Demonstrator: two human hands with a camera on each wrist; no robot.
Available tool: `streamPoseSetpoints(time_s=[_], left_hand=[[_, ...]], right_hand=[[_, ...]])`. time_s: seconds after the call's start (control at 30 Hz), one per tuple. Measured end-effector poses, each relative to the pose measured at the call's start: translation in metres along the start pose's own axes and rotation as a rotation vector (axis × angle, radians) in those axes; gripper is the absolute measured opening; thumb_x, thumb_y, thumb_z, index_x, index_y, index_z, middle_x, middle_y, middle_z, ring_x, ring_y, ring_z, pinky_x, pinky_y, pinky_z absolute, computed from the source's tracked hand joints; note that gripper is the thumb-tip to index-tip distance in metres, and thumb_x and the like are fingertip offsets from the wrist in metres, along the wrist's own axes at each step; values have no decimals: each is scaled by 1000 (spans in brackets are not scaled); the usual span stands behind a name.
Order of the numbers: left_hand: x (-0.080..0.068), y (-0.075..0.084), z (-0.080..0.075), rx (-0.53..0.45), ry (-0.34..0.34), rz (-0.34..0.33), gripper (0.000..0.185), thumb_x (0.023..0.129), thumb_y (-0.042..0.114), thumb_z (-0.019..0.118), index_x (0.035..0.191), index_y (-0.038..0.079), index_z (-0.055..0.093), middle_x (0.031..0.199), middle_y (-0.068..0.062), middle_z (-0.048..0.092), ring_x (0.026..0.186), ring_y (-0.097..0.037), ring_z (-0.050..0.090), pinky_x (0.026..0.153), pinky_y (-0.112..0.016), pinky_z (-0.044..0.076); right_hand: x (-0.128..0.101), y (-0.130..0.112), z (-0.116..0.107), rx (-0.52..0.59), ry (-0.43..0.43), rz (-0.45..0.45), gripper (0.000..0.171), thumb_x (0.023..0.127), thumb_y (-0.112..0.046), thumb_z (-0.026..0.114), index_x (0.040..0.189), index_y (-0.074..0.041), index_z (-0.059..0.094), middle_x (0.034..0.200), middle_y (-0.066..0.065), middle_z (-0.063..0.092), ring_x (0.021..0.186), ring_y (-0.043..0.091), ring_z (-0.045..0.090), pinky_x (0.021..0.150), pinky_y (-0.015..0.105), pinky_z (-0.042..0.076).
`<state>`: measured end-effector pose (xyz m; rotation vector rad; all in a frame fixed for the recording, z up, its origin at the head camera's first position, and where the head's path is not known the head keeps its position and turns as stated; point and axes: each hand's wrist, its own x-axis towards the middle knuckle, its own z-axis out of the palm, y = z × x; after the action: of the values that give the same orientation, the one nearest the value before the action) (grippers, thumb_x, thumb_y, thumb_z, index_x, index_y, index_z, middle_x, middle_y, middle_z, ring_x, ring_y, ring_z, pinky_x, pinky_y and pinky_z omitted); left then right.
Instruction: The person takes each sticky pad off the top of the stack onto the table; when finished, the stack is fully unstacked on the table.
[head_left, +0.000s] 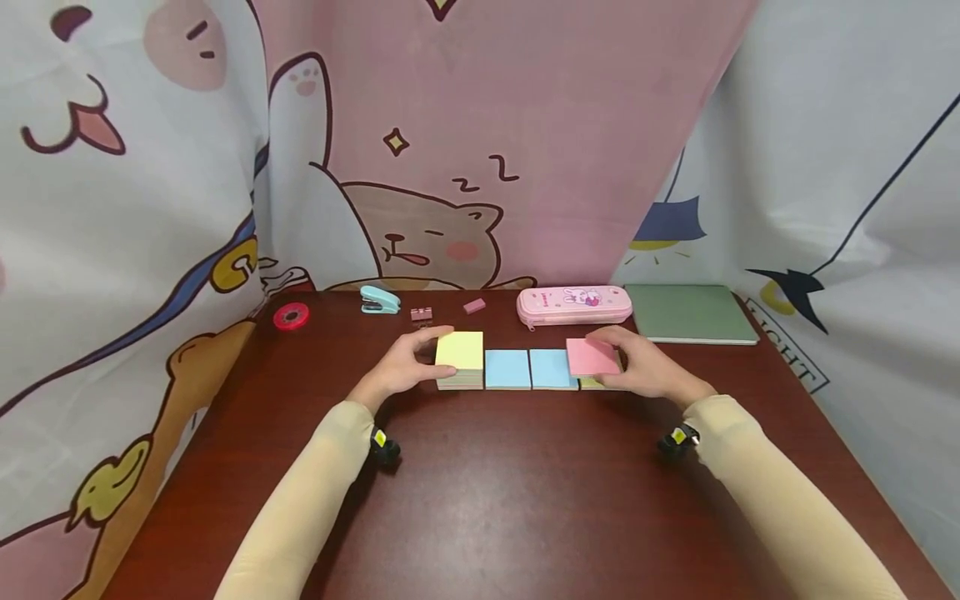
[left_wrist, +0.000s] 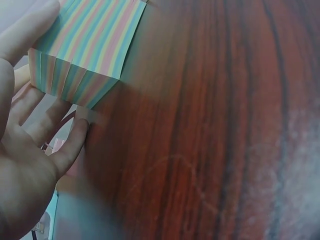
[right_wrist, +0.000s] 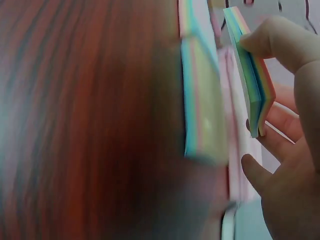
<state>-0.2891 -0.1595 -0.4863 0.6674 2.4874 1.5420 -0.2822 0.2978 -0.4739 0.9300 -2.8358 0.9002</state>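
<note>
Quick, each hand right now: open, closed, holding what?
Left hand: holding the tall, yellow-topped square paper-note stack.
Right hand: holding the thinner, pink-topped square paper-note stack.

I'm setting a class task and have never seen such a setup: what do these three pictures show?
No machine works here, only a person's two bare hands. The wide picture comes from a head-worn camera, the close-ups from wrist-worn cameras. The left hand grips a tall yellow-topped stack of paper. The right hand holds a pink-topped pad raised over a row of two blue-topped pads and one yellowish pad. Behind, on the brown table, are a red roll, blue stapler, pink clip, pink block, pencil case and green notebook.
</note>
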Motion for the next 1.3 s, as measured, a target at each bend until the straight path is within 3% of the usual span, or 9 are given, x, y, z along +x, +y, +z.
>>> streamPoseSetpoints(time_s=[0.27,0.47,0.97,1.3], left_hand=[[0,-2,0,1,4,3,76,85,20,90,153,14,56,147,-10,61,131,-33,60,108,-50,53],[1,-2,-1,2,0,0,77,86,20,90,154,11,54,147,-9,61,131,-33,59,109,-50,52],[1,-5,-1,-14,-5,14,79,86,19,90,154,6,52,150,-9,59,134,-33,58,109,-51,52],[1,-6,-1,-25,-1,7,78,86,21,90,154,10,53,150,-8,59,135,-33,56,109,-51,52]], right_hand=[[-34,37,-14,-49,9,119,68,83,-21,86,144,-8,59,134,12,63,113,29,57,96,52,50],[-47,47,-21,-55,-2,159,68,84,-19,86,144,-6,58,140,17,59,120,33,55,102,59,49],[-56,59,-27,-62,-45,200,72,83,-14,85,147,-5,55,147,22,54,128,39,51,107,66,45],[-59,58,-29,-73,-70,218,72,83,-15,85,147,-6,54,151,23,50,134,42,48,111,71,40]])
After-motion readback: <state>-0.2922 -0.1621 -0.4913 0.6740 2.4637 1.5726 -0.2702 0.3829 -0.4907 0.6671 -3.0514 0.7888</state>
